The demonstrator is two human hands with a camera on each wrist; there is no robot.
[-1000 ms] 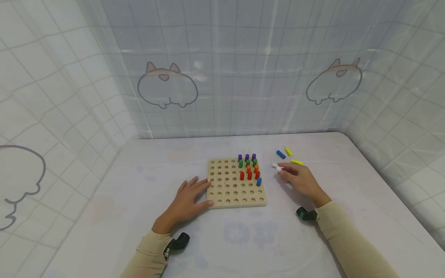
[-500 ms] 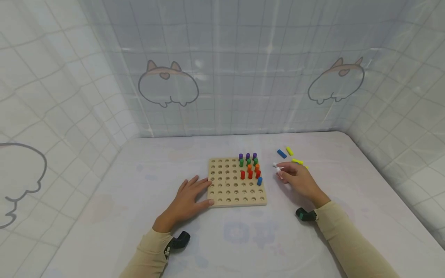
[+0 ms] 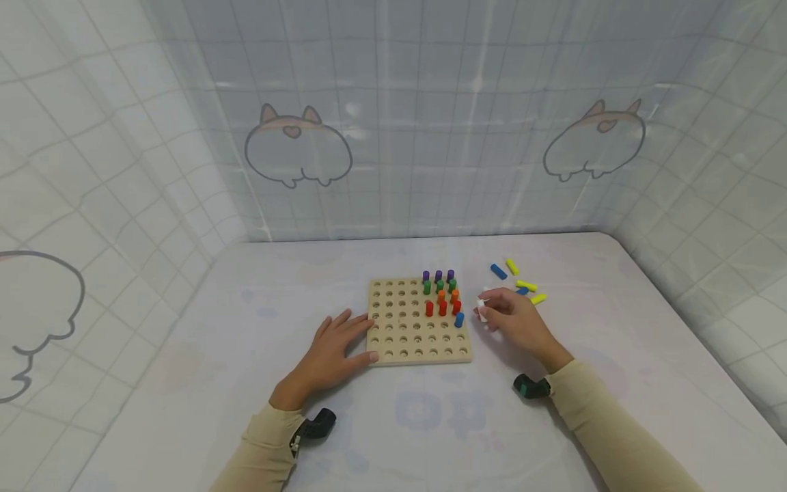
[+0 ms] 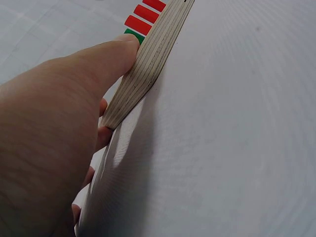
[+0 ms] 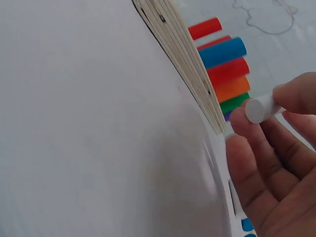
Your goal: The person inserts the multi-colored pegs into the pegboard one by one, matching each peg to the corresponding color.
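Note:
A wooden pegboard (image 3: 412, 335) lies on the table with purple, green, orange, red pegs and one blue peg (image 3: 458, 319) standing in its far right corner. My left hand (image 3: 335, 348) rests flat against the board's left edge (image 4: 143, 74), fingers straight. My right hand (image 3: 510, 321) is just right of the board and pinches a white peg (image 3: 481, 309) (image 5: 261, 108) between thumb and fingers, close to the board's edge (image 5: 192, 69).
Loose pegs lie on the table behind my right hand: a blue one (image 3: 498, 272), yellow ones (image 3: 512, 266) (image 3: 526, 285) (image 3: 538, 298). Soft tiled walls with cat drawings enclose the table on three sides.
My right hand lifted the white peg off the table and moved it left toward the board's right edge. The left hand stayed still.

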